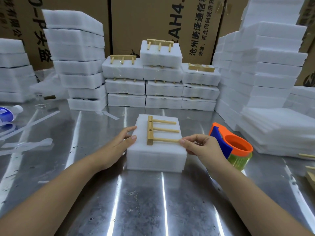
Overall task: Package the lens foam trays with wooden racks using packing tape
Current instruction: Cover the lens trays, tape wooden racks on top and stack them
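The foam tray block is lying in the middle of the frame on the metal table. The wooden rack is resting flat on the block's top face, with its bar sitting toward the left and its 3 pegs pointing toward the right of the frame. The right hand is pinching the tip of the nearest peg between thumb and forefinger, just at the block's right edge, with the other fingers curling beneath. The left hand is leaning against the block's left side with its fingers lying straight and close together, and its thumb tip is touching the top edge near the rack's bar.

Just right of the right hand, an orange and blue tape dispenser is standing on the table, carrying a yellowish clear roll.

Behind the block, at centre frame, finished packages are sitting in 3 columns, several showing racks on top. Plain foam stacks are rising at the upper left and the upper right of the frame. Cardboard boxes with printed lettering are filling the background. At the left edge, a bottle is lying on its side beside loose clear strips. Wooden pieces are poking in at the lower right edge.
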